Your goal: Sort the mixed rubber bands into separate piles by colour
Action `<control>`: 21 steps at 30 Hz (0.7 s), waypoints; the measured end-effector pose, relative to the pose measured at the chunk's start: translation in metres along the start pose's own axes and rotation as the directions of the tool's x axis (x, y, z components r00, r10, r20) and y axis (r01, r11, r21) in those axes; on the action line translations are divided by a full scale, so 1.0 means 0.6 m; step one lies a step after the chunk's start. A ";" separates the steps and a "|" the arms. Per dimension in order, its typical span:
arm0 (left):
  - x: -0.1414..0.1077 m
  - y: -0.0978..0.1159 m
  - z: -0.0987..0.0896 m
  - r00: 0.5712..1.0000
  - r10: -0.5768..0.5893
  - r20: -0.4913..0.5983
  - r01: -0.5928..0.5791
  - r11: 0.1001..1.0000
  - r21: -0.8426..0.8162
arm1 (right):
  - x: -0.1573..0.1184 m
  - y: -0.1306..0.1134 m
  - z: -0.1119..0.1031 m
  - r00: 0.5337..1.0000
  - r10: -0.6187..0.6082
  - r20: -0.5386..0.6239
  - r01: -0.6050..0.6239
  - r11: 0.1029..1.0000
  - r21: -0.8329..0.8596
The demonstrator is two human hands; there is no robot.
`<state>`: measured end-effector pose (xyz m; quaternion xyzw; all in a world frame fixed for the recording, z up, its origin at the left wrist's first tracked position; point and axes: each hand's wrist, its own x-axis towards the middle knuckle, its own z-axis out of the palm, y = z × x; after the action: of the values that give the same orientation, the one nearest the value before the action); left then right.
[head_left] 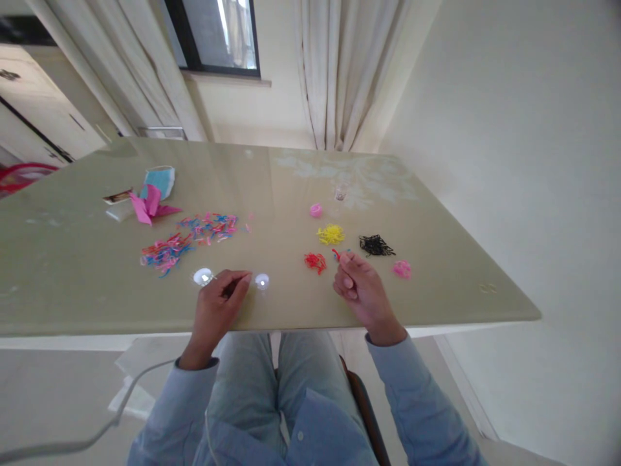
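Note:
My right hand (359, 288) is closed in a pinch above the table, between the red pile and the black pile. A small red rubber band (336, 254) pokes out at its fingertips, with a bit of blue beside it. Close by lie little heaps of red bands (315, 261), yellow bands (330, 234), black bands (376, 245) and pink bands (402, 269). My left hand (224, 294) rests near the front edge, thumb and fingers pressed together; whatever they hold is too small to make out. Beyond it spreads a mixed pile of coloured bands (167, 252).
A second mixed cluster (211, 226) lies behind the first. Further left are a pink folded paper (151, 206), a blue face mask (160, 182) and a clear packet (120, 210). A pink ring-like item (315, 210) and a small clear object (339, 193) sit farther back.

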<state>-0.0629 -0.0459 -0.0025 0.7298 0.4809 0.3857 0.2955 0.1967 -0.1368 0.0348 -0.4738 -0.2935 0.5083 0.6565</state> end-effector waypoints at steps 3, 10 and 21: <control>0.001 0.001 0.000 1.000 0.005 -0.003 -0.005 1.000 0.000 | 0.020 0.020 -0.016 0.983 -0.174 -0.052 0.125 0.854 -0.506; 0.004 0.004 0.004 1.000 0.018 0.004 -0.018 1.000 0.012 | 0.034 0.031 -0.024 0.955 -0.278 0.106 0.169 0.214 -0.962; 0.003 0.004 0.006 0.999 0.044 0.005 -0.044 0.998 0.035 | 0.028 0.030 -0.026 0.964 -0.230 0.133 0.186 0.230 -0.955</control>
<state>-0.0583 -0.0450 -0.0020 0.7460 0.4710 0.3820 0.2750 0.2084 -0.1253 0.0104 -0.7396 -0.5893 0.1250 0.3001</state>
